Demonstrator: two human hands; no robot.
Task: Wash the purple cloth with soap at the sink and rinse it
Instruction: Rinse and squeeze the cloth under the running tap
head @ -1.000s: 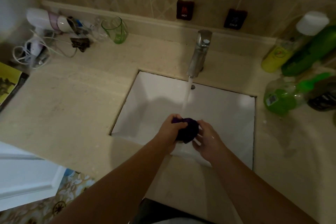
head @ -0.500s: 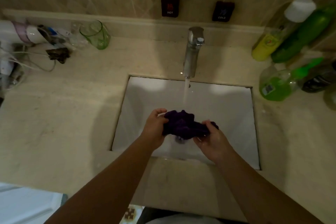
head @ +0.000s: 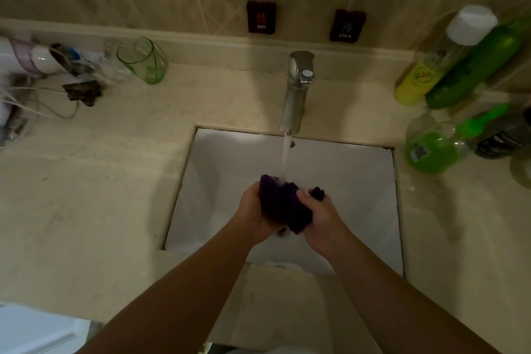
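Note:
The purple cloth (head: 283,204) is bunched up between both my hands over the white sink (head: 359,181). My left hand (head: 254,215) grips its left side and my right hand (head: 321,215) grips its right side, a small tuft poking out past the fingers. Water runs from the chrome faucet (head: 296,92) onto the top of the cloth. The underside of the cloth is hidden by my hands.
Green and yellow bottles (head: 431,146) crowd the counter at the right of the sink. A green glass (head: 143,62), a white hair dryer (head: 26,57) and cords lie at the back left. Hot (head: 261,17) and cold (head: 346,25) buttons sit on the tiled wall.
The cloth was stretched out between my hands half a second ago; now it is squeezed together into a tight bunch under the water stream, with my hands closer to each other.

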